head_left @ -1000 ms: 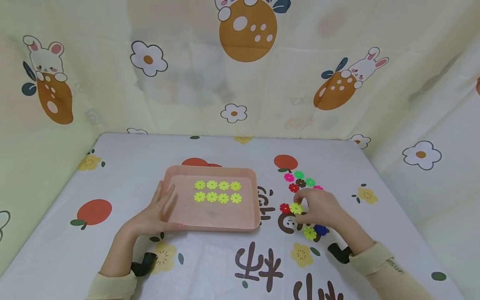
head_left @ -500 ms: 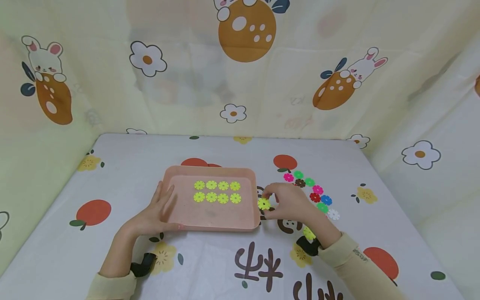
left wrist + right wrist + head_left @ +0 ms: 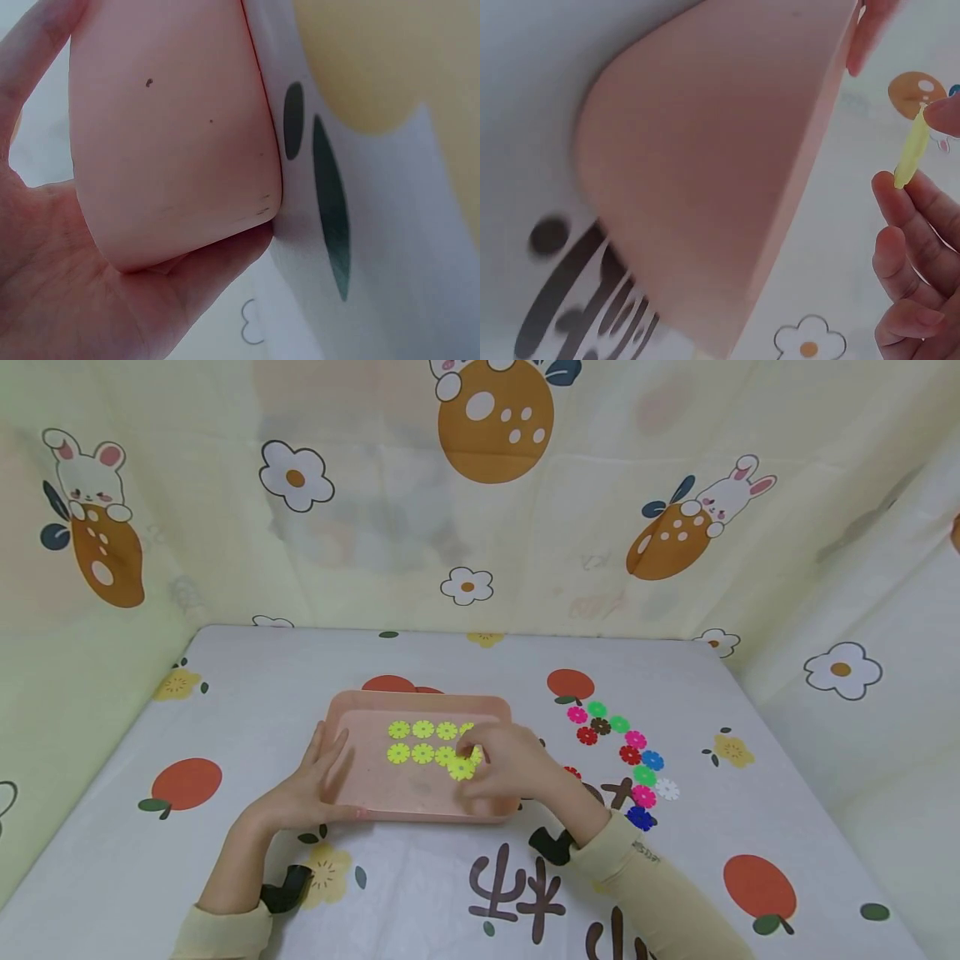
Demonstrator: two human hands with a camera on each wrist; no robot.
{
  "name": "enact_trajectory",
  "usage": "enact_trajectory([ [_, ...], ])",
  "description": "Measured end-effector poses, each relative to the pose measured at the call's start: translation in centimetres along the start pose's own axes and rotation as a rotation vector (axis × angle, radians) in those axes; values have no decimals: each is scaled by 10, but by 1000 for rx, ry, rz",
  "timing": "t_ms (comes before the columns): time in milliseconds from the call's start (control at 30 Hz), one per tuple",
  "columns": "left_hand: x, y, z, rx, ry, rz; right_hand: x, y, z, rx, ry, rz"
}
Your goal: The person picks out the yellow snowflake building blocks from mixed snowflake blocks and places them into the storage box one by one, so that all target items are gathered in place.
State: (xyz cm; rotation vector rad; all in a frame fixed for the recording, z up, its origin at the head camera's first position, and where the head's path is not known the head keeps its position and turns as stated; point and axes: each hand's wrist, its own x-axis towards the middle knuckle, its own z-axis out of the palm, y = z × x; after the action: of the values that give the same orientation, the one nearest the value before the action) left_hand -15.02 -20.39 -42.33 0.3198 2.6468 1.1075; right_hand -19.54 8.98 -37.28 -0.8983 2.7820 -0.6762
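A shallow pink tray (image 3: 397, 793) lies on the table and holds two rows of yellow-green notched discs (image 3: 423, 729). My left hand (image 3: 296, 793) rests against its left end, fingers spread over the side and thumb along the near edge; the left wrist view shows the palm against the tray wall (image 3: 172, 135). Over the tray's right half, my right hand (image 3: 510, 764) pinches another yellow-green disc (image 3: 461, 768) between thumb and fingertips. In the right wrist view this disc (image 3: 910, 150) stands edge-on. The right hand partly hides the rows' right end.
Right of the tray lie loose discs in mixed colours, among them a brown disc (image 3: 600, 727), a white disc (image 3: 667, 789) and a dark blue disc (image 3: 641, 817). My right forearm covers part of that area. A patterned curtain (image 3: 360, 543) stands behind the table.
My right hand has carried the yellow-green disc leftward from the loose discs, past the tray's right edge and over the tray. My left hand has stayed at the tray's left end.
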Motion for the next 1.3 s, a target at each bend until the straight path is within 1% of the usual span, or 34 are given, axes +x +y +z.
enact_trajectory([
  [100, 0, 0, 0, 8, -1, 1, 7, -6, 5, 16, 3, -30],
  [267, -1, -1, -1, 14, -1, -2, 20, -14, 16, -1, -3, -90],
  [433, -1, -1, -1, 17, -1, 1, 31, -22, 27, 11, -32, -64],
  [600, -1, 0, -3, 13, -4, 14, 41, -30, 38, -26, -57, -51],
  [767, 0, 0, -3, 13, -3, 24, 49, -36, 49, -37, -99, -82],
  [967, 1, 0, -1, 13, -8, 7, 57, -37, 60, -101, -120, -128],
  [1133, 1, -2, 0, 18, -6, 1, 62, -36, 65, -143, -129, -105],
  [1300, 1, -1, 0, 19, -5, 3, 65, -37, 67, -149, -138, -74],
])
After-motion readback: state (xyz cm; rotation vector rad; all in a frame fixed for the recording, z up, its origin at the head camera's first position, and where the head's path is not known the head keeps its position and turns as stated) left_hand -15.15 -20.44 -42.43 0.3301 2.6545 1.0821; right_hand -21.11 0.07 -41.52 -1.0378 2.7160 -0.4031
